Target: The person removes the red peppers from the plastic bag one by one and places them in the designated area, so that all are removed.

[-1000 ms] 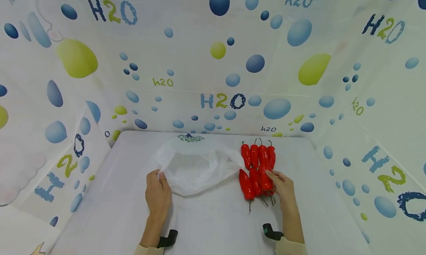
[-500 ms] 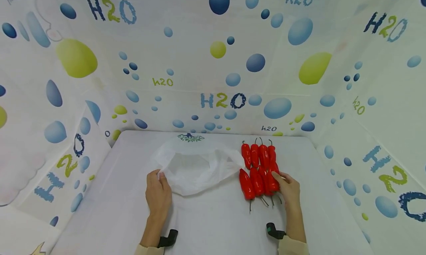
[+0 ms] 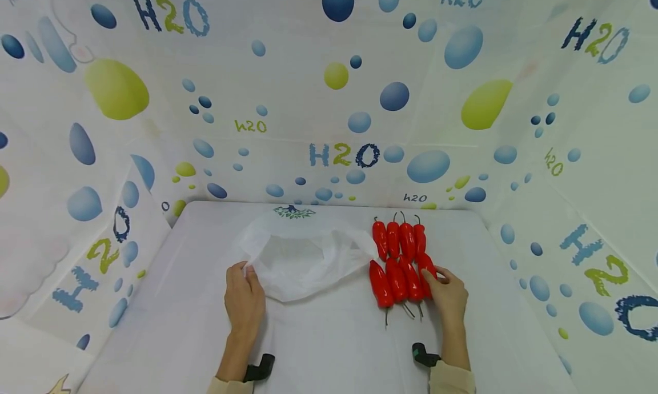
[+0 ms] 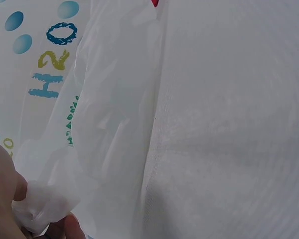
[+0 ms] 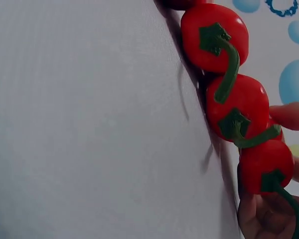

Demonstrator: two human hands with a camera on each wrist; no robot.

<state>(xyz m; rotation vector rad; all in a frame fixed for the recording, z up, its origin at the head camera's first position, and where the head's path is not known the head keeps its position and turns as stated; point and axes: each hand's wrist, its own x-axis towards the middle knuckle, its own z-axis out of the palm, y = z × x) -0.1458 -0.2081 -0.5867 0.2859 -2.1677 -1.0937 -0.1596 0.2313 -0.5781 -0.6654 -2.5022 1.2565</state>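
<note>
A white plastic bag (image 3: 303, 274) lies with its mouth gaping on the white table. At its left edge my left hand (image 3: 245, 297) pinches the plastic; the left wrist view shows the bunched bag (image 4: 45, 201) between thumb and fingers. Right of the bag, several glossy red peppers (image 3: 396, 280) lie in two rows, the front row with stems toward me. My right hand (image 3: 449, 294) grips the rightmost front pepper (image 3: 425, 268), thumb on its top and fingers along its right side. The right wrist view shows that pepper (image 5: 266, 167) from its green stem end, touching its neighbour.
A green tree print (image 3: 294, 212) marks the far side of the bag. White cloth walls with blue and green dots surround the table (image 3: 329, 354) at the back and sides. A black wrist mount (image 3: 425, 355) sits by each forearm.
My right hand has carried a pepper rightward from on top of the others and set it at the right end of the front row. The left hand and bag stay put.
</note>
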